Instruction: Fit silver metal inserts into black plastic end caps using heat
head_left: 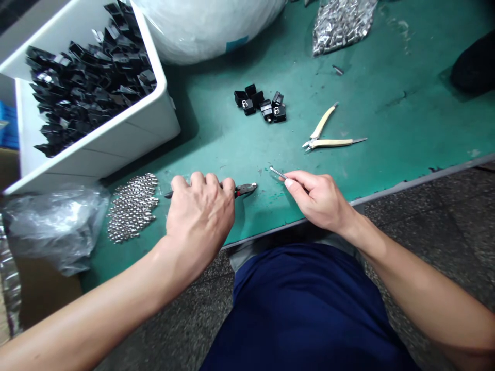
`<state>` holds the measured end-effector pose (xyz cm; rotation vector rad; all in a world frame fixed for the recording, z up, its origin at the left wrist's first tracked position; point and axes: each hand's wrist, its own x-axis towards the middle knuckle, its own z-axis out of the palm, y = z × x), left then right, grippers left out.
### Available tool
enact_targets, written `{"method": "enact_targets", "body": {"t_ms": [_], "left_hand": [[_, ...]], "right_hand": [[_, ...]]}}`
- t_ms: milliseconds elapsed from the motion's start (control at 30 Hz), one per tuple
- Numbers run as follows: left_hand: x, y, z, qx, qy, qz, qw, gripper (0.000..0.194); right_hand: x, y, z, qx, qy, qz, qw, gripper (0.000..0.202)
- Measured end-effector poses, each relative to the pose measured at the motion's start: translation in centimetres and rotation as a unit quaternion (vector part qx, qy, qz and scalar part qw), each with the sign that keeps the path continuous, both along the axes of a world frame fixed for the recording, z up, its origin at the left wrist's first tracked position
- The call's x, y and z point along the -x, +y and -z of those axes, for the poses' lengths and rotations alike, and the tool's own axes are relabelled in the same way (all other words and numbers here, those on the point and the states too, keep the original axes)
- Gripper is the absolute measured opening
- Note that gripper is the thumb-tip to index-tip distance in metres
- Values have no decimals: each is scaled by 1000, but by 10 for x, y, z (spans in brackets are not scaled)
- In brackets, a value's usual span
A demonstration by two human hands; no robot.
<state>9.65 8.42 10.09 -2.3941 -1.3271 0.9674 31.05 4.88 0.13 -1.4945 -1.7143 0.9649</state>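
Note:
My left hand [203, 208] is wrapped round a pair of pliers [245, 190] with dark jaws and a touch of red near the pivot. A small shiny metal piece [253, 185] sits at the jaw tips. Between thumb and fingers, my right hand [315, 196] pinches a thin metal rod [277, 172], whose tip points towards the pliers but stays apart from them. Left of my left hand lies a flat patch of small metal fittings [133, 208]. Beyond both hands is a cluster of black plastic housings [260, 104], some with a light metal ring showing.
Cream-handled cutters [332, 142] lie spread on the green table [216, 139]. A white bin [127, 136] full of black parts stands at left, with a crumpled clear bag [58, 221] before it. Behind are a large wrapped bundle [209, 26] and a bag of metal pieces [342, 26].

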Motion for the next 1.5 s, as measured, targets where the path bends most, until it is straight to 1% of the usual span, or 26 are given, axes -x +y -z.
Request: {"method": "enact_targets", "body": {"t_ms": [167, 367, 500, 600, 800, 933, 1033, 1167, 1267, 1367, 1433, 1500], "left_hand": [[1, -3, 2, 1, -17, -14, 1000, 32], [5, -6, 6, 8, -19, -35, 999, 25], [13, -11, 13, 7, -44, -45, 998, 23], [20, -15, 19, 7, -73, -71, 995, 24], [32, -19, 38, 16, -121, -105, 987, 28], [41, -25, 50, -20, -174, -107, 979, 23], [46, -31, 53, -32, -226, -108, 967, 17], [48, -40, 48, -32, -291, -108, 950, 13], [47, -45, 44, -35, -319, -107, 941, 11], [46, -49, 43, -28, -334, -108, 936, 10], [45, -50, 42, -26, -340, -105, 934, 10], [45, -51, 41, -28, -344, -100, 933, 10]], "right_hand": [[0, -1, 0, -4, -9, 3, 1000, 32], [2, -2, 0, -8, -17, -1, 1000, 32], [3, -2, -1, -5, -24, -3, 1000, 31], [3, -3, -2, -8, -36, 1, 999, 31], [10, -4, -5, -33, -109, -8, 993, 29], [18, 8, -7, -66, -188, 6, 980, 27], [19, 23, -7, -93, -246, 25, 964, 27], [15, 33, -7, -118, -276, 28, 954, 27], [12, 30, -6, -127, -273, 29, 953, 26], [13, 21, -12, -140, -254, 23, 957, 24], [14, 15, -21, -141, -186, -12, 972, 23], [15, 11, -32, -133, -77, -73, 985, 24]]}}
